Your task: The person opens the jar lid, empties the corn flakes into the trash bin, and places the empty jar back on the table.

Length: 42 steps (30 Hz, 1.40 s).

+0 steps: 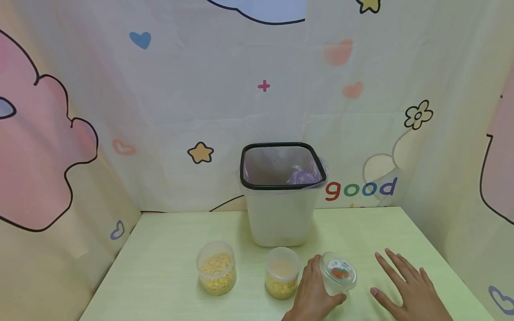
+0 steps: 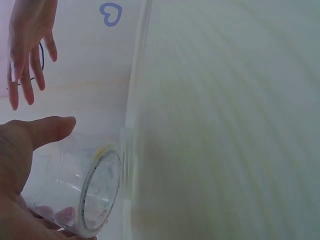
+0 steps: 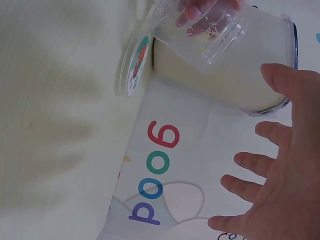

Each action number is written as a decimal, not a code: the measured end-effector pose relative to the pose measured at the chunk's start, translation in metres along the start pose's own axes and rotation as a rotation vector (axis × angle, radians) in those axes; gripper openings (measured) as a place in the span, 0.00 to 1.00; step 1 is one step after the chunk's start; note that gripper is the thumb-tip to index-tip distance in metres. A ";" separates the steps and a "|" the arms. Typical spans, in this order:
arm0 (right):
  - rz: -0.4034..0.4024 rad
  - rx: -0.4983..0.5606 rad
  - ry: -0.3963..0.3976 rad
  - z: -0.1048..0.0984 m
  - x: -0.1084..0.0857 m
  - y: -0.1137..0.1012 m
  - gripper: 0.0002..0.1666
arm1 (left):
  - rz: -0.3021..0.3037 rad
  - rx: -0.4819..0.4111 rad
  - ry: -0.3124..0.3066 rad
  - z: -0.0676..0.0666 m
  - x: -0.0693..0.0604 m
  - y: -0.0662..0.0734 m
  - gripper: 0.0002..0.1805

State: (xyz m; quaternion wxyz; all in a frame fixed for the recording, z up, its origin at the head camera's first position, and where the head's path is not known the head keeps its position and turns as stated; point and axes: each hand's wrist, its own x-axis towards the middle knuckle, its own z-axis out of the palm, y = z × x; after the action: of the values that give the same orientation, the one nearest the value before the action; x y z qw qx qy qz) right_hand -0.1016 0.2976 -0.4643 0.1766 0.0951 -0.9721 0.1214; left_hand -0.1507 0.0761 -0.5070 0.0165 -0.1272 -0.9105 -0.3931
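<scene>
My left hand (image 1: 315, 290) grips a clear plastic jar (image 1: 333, 286) around its side, tilted over the table at the front right. In the right wrist view a few pale yellow crumbs show inside the jar, and a round lid (image 3: 135, 65) with a red and green label lies on the table beside it. My right hand (image 1: 411, 294) hovers to the right, fingers spread, holding nothing. Left of my left hand stands a small jar (image 1: 282, 285) partly filled with yellow bits. Farther left is an uncovered wider jar (image 1: 217, 281) of similar yellow pieces.
A white bin (image 1: 279, 218) with a black rim and a thin plastic liner stands behind the jars at the table's far edge. The pale green table (image 1: 160, 267) meets a printed cloth backdrop (image 1: 192, 80) at the back and sides.
</scene>
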 end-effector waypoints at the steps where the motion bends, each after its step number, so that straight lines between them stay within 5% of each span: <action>1: 0.003 0.000 -0.009 0.000 0.000 -0.001 0.51 | -0.004 -0.003 -0.003 0.001 0.000 -0.001 0.55; 14: -0.007 0.007 -0.033 0.001 0.003 -0.007 0.50 | -0.018 -0.065 -0.033 0.006 0.005 -0.009 0.56; 20: -0.012 0.015 -0.027 0.003 0.003 -0.007 0.49 | -0.018 -0.025 -0.029 0.008 0.007 -0.012 0.58; 33: 0.015 -0.010 -0.090 0.004 0.006 -0.008 0.49 | -0.093 -0.053 -0.079 0.010 0.008 -0.016 0.61; 42: -0.018 0.001 -0.033 0.006 0.006 -0.007 0.50 | -0.117 -0.068 -0.085 0.009 0.010 -0.016 0.64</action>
State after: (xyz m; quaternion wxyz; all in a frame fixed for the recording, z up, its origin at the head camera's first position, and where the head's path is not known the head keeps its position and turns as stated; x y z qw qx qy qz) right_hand -0.1077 0.2885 -0.4662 0.1614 0.1061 -0.9739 0.1189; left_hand -0.1633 0.0744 -0.5236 -0.0493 -0.0910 -0.9023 -0.4185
